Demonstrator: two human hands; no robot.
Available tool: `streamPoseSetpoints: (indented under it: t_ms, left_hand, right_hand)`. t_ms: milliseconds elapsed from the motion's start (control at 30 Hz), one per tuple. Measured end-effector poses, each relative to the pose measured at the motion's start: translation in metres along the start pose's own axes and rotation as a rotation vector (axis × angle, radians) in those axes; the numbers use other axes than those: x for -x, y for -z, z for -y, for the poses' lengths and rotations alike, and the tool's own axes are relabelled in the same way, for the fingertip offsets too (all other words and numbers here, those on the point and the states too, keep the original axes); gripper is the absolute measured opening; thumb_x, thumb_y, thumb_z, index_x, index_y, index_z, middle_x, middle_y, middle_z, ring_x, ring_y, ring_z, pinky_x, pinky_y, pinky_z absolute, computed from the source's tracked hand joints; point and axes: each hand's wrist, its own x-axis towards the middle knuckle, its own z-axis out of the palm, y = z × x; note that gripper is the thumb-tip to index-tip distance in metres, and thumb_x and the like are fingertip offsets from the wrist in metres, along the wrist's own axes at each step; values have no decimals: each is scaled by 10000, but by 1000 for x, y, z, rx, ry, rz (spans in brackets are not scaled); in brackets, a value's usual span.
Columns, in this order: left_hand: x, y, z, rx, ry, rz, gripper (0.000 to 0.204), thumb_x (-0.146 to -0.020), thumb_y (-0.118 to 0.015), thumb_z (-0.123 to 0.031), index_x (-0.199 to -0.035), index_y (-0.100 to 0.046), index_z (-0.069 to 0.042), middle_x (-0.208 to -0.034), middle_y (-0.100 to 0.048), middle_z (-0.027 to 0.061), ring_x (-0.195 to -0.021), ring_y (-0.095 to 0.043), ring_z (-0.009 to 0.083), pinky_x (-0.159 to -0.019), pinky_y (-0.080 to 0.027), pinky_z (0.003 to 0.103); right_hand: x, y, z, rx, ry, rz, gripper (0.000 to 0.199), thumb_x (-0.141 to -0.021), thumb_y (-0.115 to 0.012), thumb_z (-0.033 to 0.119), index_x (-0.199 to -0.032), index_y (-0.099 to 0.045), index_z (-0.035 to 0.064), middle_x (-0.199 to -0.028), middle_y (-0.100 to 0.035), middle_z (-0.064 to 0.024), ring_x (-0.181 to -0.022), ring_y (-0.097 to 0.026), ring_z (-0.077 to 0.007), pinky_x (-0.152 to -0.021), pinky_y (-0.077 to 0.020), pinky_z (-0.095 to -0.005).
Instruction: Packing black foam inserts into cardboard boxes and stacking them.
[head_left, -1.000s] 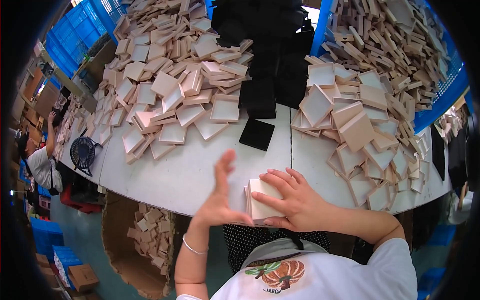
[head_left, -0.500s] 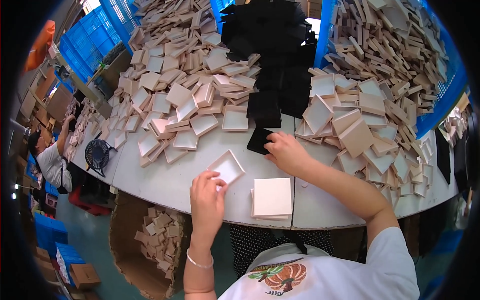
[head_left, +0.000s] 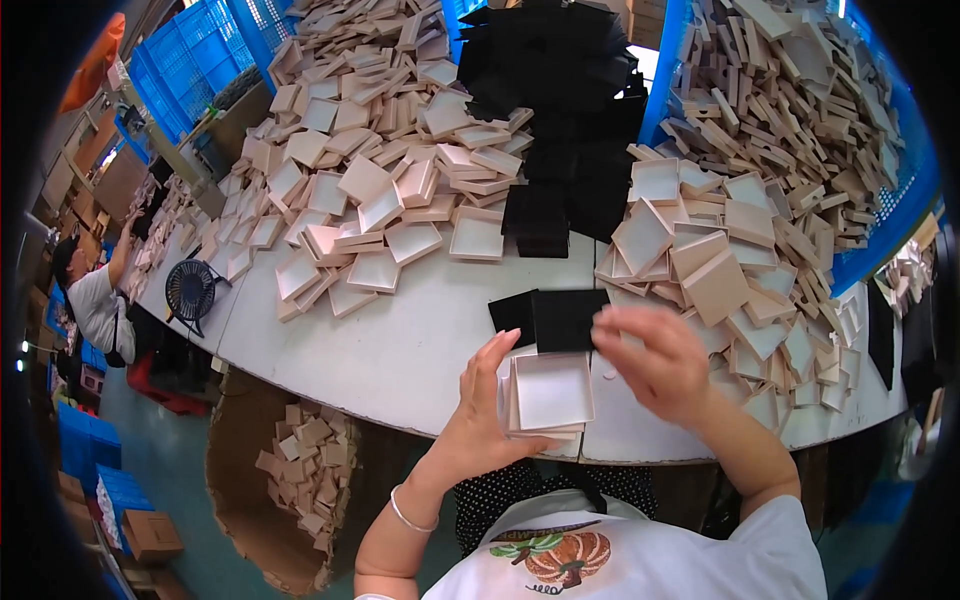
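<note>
In front of me a shallow white-lined box tray [head_left: 553, 392] sits open side up on a short stack of pale boxes. My left hand [head_left: 478, 415] curls round its left side, thumb along the near edge and fingers at the far left corner. At the far edge of the tray, a black folded insert [head_left: 570, 320] lies partly opened out, with one flap tilted to the left. My right hand [head_left: 660, 365] has its fingertips closed at the right edge of this insert; motion blurs them slightly.
Heaps of pale trays [head_left: 375, 200] cover the table at left, and more [head_left: 720, 250] lie at right beside a blue crate [head_left: 890, 230]. Stacked black inserts [head_left: 545, 90] stand between. A carton of trays [head_left: 280, 500] is below left. A person [head_left: 95, 300] sits farther left near a small fan [head_left: 195, 292].
My left hand has brought the open tray right, onto the stack. My right hand has drawn the black insert nearer from the black pile, and it now lies spread out by the tray.
</note>
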Motion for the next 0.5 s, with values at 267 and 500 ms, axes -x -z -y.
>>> streamPoseSetpoints:
  t_ms: [267,500]
  left_hand:
    - [-3,-17,19,362,54,64,1261,-617,-928,-271,-1550,-88,-147,-1371,-442,147,-1301,-418,319,-1104,-319,462]
    - [-4,-9,18,11,7,158,1065,-617,-912,-295,-1488,-328,-107,-1400,-399,136,-1310,-376,333,-1104,-274,438]
  right_hand:
    - [42,-10,34,-192,8,256,330,-768,-718,178,-1057,-696,21,-1065,-656,-97,-1086,-635,-275,-949,-505,-415]
    - [34,24,-8,318,-354,84,700,-732,-805,360,-1322,-540,92,-1333,-522,-142,-1299,-467,-334,-1116,-252,-570]
